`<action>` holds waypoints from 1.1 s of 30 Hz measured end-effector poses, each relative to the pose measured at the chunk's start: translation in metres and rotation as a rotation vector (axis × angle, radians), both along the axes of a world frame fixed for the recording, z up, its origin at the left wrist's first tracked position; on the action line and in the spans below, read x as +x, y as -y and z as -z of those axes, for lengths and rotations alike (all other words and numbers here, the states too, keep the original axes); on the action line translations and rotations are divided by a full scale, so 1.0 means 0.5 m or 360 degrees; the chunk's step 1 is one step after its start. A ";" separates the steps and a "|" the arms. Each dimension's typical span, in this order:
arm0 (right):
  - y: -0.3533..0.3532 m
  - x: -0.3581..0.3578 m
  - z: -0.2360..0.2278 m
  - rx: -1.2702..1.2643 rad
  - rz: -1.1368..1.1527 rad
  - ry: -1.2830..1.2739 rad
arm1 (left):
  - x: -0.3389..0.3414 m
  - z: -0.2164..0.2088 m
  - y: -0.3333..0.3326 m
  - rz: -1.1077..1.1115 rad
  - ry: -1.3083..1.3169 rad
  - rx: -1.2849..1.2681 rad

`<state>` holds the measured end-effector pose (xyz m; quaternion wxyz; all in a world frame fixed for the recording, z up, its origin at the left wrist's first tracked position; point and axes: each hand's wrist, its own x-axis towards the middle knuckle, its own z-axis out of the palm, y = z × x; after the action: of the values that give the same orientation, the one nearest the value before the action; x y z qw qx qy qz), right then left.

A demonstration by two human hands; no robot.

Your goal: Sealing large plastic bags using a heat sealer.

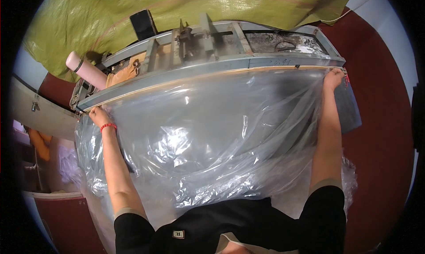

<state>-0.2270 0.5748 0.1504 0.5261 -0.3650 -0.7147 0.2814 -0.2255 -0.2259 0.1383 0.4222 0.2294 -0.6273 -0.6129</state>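
A wide sheet of clear plastic film (212, 134) hangs from the front of a grey metal machine frame (177, 79) and drapes toward my body. My left hand (99, 117), with a red bead bracelet at the wrist, is closed on the film at the frame's left end. At the opposite end my right hand (334, 79) pinches the film's upper right corner against the frame's edge. Both arms are stretched out. Along the frame's front lip runs a thin tan strip (199, 79), with the film's top edge close to it.
A pink bottle (86, 70) and an orange-brown cloth (125, 73) rest on the machine's left part. Behind stands a dark phone-like slab (143, 25) against a yellow-green woven tarp (186, 6). A pale cabinet (42, 108) is at the left; dark red floor (376, 121) lies right.
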 end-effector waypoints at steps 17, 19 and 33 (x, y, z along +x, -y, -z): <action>0.659 0.148 -0.184 0.1510 -0.1883 0.0054 | 0.310 -0.175 -0.033 0.0491 -0.0447 -0.0436; 0.672 0.163 -0.151 0.0670 -0.2366 0.0528 | 0.309 -0.166 -0.035 0.0323 -0.0472 -0.0457; -0.016 0.354 0.033 0.0206 -0.1275 0.0555 | 0.465 -0.058 -0.156 0.0991 0.1211 -0.2304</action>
<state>-0.0502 0.5825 0.1337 0.2688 -0.0673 -0.8940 0.3520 0.0068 -0.1480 0.1671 0.0395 -0.0878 -0.9948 -0.0333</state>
